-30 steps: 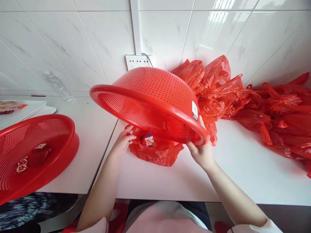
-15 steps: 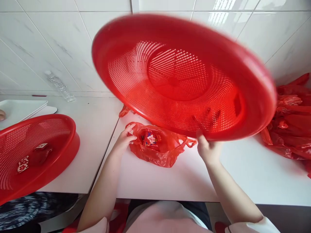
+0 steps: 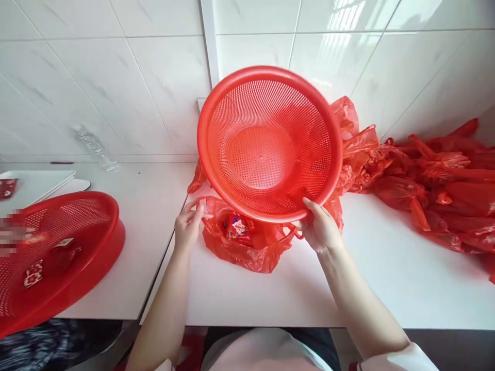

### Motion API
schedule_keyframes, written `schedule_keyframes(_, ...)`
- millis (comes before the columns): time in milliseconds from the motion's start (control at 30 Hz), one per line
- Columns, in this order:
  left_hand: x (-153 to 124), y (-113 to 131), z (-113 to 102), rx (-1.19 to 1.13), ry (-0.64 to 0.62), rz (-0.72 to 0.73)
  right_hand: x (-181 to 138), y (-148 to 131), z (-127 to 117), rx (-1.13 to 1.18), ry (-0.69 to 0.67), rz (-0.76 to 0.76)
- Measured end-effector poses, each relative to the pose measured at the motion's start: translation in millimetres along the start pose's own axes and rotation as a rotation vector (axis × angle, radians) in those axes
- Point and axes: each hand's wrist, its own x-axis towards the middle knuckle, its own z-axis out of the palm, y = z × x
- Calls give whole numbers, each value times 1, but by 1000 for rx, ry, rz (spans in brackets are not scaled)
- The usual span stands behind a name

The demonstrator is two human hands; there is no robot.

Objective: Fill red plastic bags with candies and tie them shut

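My right hand (image 3: 319, 226) is closed on the lower right rim of a round red plastic mesh basket (image 3: 261, 157). The basket is tilted with its inside facing me, and nothing lies in it. Below it, a red plastic bag (image 3: 247, 257) stands with its mouth open on the table. Small red packets (image 3: 238, 226) with white and blue print show inside the bag. My left hand (image 3: 190, 224) pinches the left edge of the bag's mouth. The bag's right handle hangs close to my right hand.
Tied red bags (image 3: 444, 190) are heaped at the right, and crumpled red bags (image 3: 359, 149) lie behind the basket. At left stand another red basket (image 3: 104, 232) with a few packets, a white tray (image 3: 50, 180) and a clear bottle (image 3: 95, 147). A co-worker's hand (image 3: 17, 234) reaches over that basket.
My right hand has brought the basket down and back, away from me, toward the wall. My left hand stays at the bag's edge. A co-worker's hand has come over the left basket.
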Motion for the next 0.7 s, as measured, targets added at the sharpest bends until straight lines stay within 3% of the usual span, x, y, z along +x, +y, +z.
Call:
schedule_keyframes(167,-7,24,-26,396,238,106,3,6,-9,36,-64,63)
schedule_keyframes(267,-16,40,-54,733,452,-65,2,6,-12,62,-76,98)
schedule_keyframes(333,-21,47,-75,860,516,-259,1,5,-13,81,-84,121)
schedule_keyframes(433,-23,47,-100,929,458,-549,-1,3,-13,89,-86,135)
schedule_keyframes(500,-21,43,-110,949,404,-647,-1,3,-14,101,-74,143)
schedule_keyframes(567,-17,39,-113,960,370,-635,-1,4,-14,107,-67,153)
schedule_keyframes(700,-16,32,-98,944,328,-424,-2,5,-13,87,-64,135)
